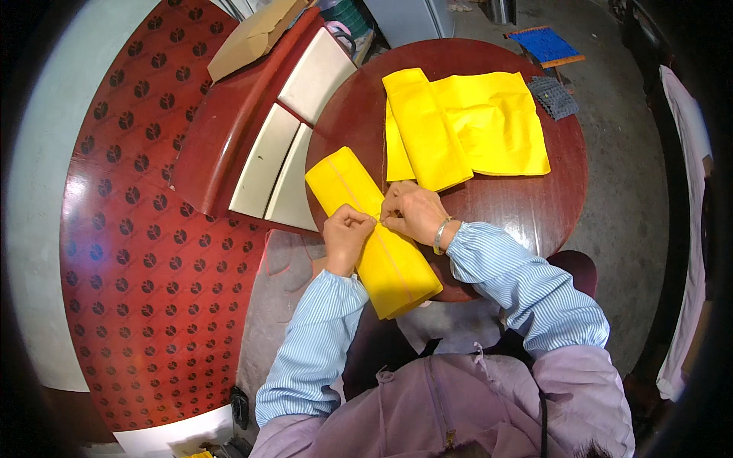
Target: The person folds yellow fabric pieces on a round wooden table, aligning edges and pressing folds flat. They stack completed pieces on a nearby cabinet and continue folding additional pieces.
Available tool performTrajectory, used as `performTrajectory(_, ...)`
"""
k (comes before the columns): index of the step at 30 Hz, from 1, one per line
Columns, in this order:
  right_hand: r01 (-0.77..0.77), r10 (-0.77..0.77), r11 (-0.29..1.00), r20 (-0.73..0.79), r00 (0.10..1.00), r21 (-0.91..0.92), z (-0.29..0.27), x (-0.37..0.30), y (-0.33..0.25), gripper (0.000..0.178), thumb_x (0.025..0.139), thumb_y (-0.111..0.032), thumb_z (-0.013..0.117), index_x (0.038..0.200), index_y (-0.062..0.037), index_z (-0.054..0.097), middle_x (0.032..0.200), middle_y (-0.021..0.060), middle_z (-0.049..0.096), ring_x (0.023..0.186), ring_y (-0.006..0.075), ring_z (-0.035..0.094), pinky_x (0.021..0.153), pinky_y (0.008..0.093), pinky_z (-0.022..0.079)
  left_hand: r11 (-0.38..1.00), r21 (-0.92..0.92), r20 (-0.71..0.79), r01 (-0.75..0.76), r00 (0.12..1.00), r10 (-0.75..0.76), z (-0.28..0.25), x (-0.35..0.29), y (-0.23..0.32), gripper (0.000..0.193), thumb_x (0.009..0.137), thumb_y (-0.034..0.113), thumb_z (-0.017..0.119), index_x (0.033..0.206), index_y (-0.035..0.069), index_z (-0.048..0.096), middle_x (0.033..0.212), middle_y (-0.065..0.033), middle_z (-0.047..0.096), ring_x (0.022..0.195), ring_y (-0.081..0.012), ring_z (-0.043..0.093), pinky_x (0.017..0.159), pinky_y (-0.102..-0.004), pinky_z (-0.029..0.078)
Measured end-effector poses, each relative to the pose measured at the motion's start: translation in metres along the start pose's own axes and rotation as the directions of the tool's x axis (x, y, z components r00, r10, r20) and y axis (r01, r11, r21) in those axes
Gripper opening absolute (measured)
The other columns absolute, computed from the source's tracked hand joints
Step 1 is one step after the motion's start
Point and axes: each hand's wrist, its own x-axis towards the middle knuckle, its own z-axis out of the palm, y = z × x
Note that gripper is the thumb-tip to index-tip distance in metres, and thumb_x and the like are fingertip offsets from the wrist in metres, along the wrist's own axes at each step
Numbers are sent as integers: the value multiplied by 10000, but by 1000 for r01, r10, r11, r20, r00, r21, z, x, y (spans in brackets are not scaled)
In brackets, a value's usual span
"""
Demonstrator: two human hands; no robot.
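A thick folded bundle of yellow sheet material (393,263), cloth or paper, lies slanted over the near left edge of the round table (534,221). A thin pinkish line, perhaps a string, runs along its length. My left hand (349,237) is closed in a pinch over the bundle's middle. Facing it, my right hand (416,214), with a bracelet at the wrist, pinches almost tip to tip with the left. Whatever the fingertips hold is too small to make out. Farther back lies a second folded yellow piece (427,130) on a spread yellow sheet (500,122).
A grey textured item (553,98) sits at the table's right edge. On the left stands a red cabinet with pale drawers (263,164), a cardboard piece (252,38) on top. A blue-topped stool (544,46) stands beyond the table, a dark red seat (574,271) at right.
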Motion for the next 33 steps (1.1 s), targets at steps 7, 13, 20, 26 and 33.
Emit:
performTrajectory(7,-48,39,988,66,997,145,9,25,-3,167,923,-213,729,986,-95,829,1088,112,758,1096,317,652,921,419,560,894,401,-73,-198,966,247,7,-8,15,126,855,-87,732,853,-15,629,798,-51,688,733,-96,635,678,-252,520)
performTrajectory(13,-156,93,962,268,959,225,12,45,14,208,927,-236,737,1048,-101,842,1025,146,801,972,331,750,902,410,587,777,505,-40,-376,889,456,9,-5,3,134,860,-82,748,905,-23,636,899,-130,717,790,-223,707,717,-318,564)
performTrajectory(20,-155,36,937,355,934,313,7,59,32,224,878,-269,803,997,-84,841,985,132,811,909,305,771,845,388,595,865,370,-155,-338,896,416,6,-3,-14,132,869,-124,758,938,-19,714,935,-106,749,827,-151,719,722,-283,589)
performTrajectory(26,81,-95,989,118,988,122,16,48,28,137,852,-216,796,867,-91,740,883,85,720,910,300,663,833,412,523,846,348,-125,-404,875,468,1,-4,-15,146,856,-76,801,952,7,728,950,-108,753,836,-214,736,726,-302,592)
performTrajectory(33,68,-72,991,-32,997,-115,7,30,17,151,858,-226,770,937,-116,703,954,82,688,973,303,625,858,448,480,815,432,-12,-385,902,432,-17,-20,-6,134,854,-69,783,945,14,730,1033,-111,746,905,-213,706,785,-306,578)
